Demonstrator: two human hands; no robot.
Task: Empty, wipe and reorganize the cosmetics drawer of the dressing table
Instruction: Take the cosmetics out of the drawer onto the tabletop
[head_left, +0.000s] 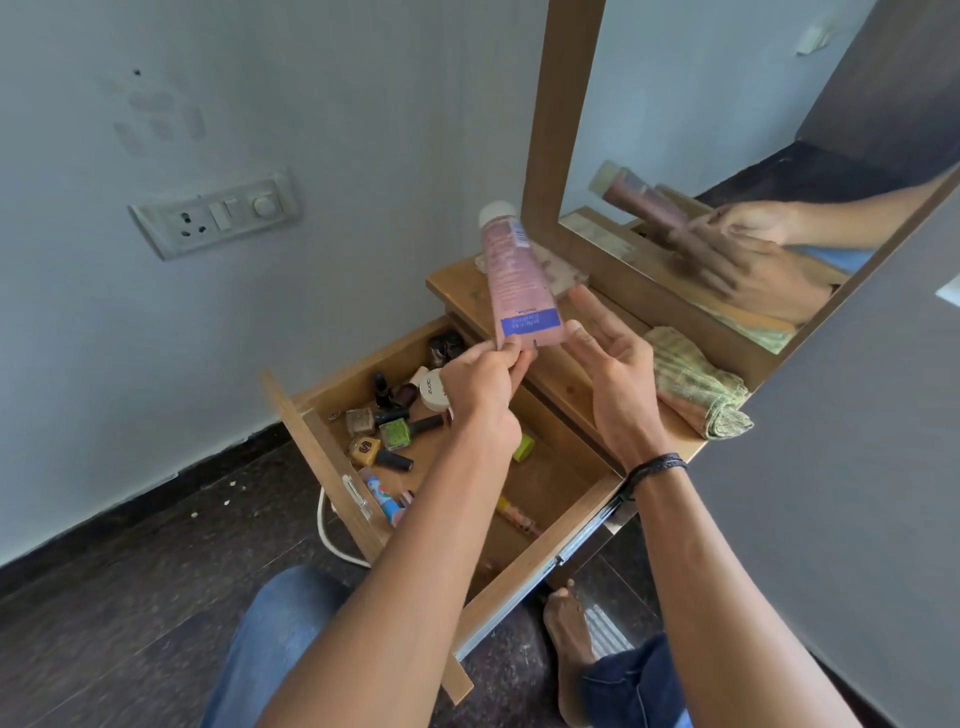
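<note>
My left hand (485, 376) pinches the crimped bottom end of a pink tube with a white cap (511, 275), held upright above the open wooden drawer (566, 512). My right hand (610, 358) hovers just right of the tube with its fingers straight, a fingertip near the tube's lower edge. Inside the drawer lie several cosmetics: a green nail polish bottle (397, 434), a yellow bottle (365, 451), a white round jar (432, 394), dark lipsticks (383, 389) and a slim tube (382, 496). A folded green cloth (696, 387) lies on the dressing table top (467, 288).
A mirror in a wooden frame (563, 130) rises behind the table and reflects my hands. A switch plate (215, 213) sits on the left wall. A white cable (332, 540) hangs under the drawer. My knees and a bare foot (569, 639) are on the dark floor.
</note>
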